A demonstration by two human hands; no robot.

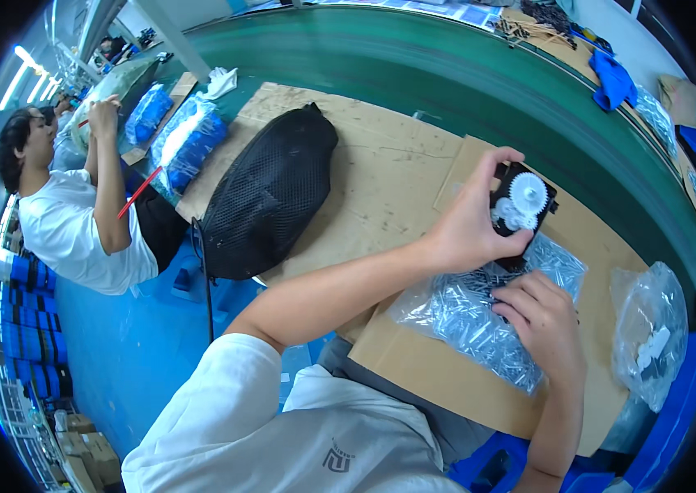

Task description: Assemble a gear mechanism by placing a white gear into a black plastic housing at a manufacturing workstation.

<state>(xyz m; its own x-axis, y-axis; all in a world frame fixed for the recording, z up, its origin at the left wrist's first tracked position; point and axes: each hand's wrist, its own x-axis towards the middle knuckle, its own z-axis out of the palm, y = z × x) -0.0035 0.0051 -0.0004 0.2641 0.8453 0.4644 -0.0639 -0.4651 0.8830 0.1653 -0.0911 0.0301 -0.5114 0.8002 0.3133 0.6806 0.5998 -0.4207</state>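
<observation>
From where I watch, nearest me are the white short-sleeved shirt (225, 411) and, reaching out past it, my two bare hands. The right hand (541, 316), between three and four o'clock, is half curled, its thumb and fingers drawn together low over a spread clear plastic bag of slim silvery metal pieces (487, 333) at four o'clock; the fingertips hide their own grip, so I cannot tell whether a piece is caught between them. The left hand (467, 218), between two and three o'clock, is opened wide in a C, thumb below and fingers above, gripping a black boxy housing with white plastic gears (520, 205), which it holds up above the bag, gears in view. Beneath lies a flat tan cardboard sheet (401, 349). Farther out, toward four o'clock, sits a crumpled clear bag with white pieces (652, 349). At ten o'clock stands a rounded black mesh form (274, 197), and beyond it are two blue plastic-wrapped bundles (192, 140). Past nine o'clock a co-worker in a white top (77, 230) has raised hands. A long green surface (348, 53) curves across twelve o'clock, with a bright blue cloth (613, 80) at two.
</observation>
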